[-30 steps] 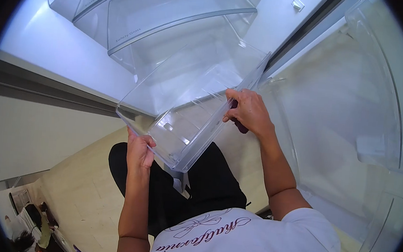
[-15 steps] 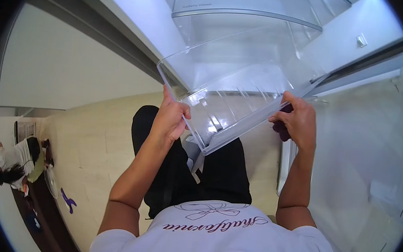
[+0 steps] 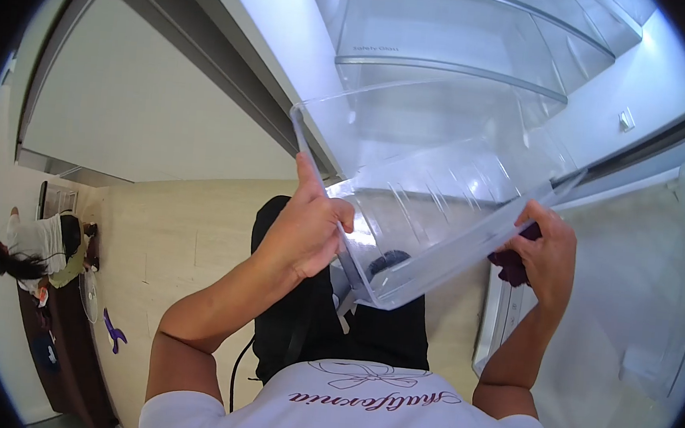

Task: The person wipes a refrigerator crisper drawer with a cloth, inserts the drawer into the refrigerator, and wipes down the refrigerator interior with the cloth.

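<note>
A clear plastic drawer (image 3: pixel 439 213) is held tilted over my lap, in front of the open fridge. My left hand (image 3: pixel 310 219) grips its left side wall, with the thumb inside and a finger stretched along the outer side. At the right, my right hand (image 3: pixel 545 250) pinches the drawer's thick front edge. A dark maroon cloth (image 3: pixel 511 266) is bunched in the palm of that same hand.
Glass shelves (image 3: pixel 451 66) span the fridge interior. The fridge door (image 3: pixel 618 284) stands open at the right. A white panel (image 3: pixel 151 94) is at the left. Another person (image 3: pixel 42 247) is by a dark brown table (image 3: pixel 67 345) at far left. A purple object (image 3: pixel 114 331) lies nearby.
The view has swung left, bringing the other person into sight. The drawer has turned and sits further right in view, still in both hands.
</note>
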A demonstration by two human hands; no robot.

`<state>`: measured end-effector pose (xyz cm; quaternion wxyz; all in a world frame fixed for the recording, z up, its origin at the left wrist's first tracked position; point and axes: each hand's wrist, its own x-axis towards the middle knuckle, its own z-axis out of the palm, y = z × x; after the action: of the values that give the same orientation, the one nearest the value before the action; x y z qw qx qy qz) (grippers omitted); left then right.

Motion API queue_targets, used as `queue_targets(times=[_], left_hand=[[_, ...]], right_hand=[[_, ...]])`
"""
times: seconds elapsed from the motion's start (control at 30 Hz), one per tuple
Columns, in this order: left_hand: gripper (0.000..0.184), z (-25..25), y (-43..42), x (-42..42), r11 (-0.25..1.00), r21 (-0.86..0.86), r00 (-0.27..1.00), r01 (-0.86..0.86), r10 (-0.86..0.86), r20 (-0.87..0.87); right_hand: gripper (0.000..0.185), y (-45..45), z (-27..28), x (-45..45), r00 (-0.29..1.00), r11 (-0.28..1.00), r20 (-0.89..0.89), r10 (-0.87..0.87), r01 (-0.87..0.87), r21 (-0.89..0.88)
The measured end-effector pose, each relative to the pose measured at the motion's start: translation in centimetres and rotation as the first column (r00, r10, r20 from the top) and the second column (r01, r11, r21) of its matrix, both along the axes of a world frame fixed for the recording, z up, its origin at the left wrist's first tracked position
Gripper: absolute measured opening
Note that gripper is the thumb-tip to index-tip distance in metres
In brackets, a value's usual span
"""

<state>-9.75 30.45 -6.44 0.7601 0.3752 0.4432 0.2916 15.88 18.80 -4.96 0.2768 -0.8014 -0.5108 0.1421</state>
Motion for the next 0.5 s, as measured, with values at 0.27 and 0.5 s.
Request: queue_targets(times=[0.27, 0.5], left_hand=[[0.090, 3.4, 1.1, 1.2, 0.998, 0.008, 0.996, 0.070, -0.070, -0.047], [0.086, -2.0, 5.3, 1.0, 0.994, 0.051, 0.989, 0.096, -0.089, -0.122]], right_hand=[[0.037, 0.0, -0.3, 0.7, 0.997, 0.998, -0.063, -0.054, 0.056, 0.022], [0.033, 1.5, -2.0, 0.0, 0.991, 0.999, -0.135, -0.028, 0.024, -0.028]])
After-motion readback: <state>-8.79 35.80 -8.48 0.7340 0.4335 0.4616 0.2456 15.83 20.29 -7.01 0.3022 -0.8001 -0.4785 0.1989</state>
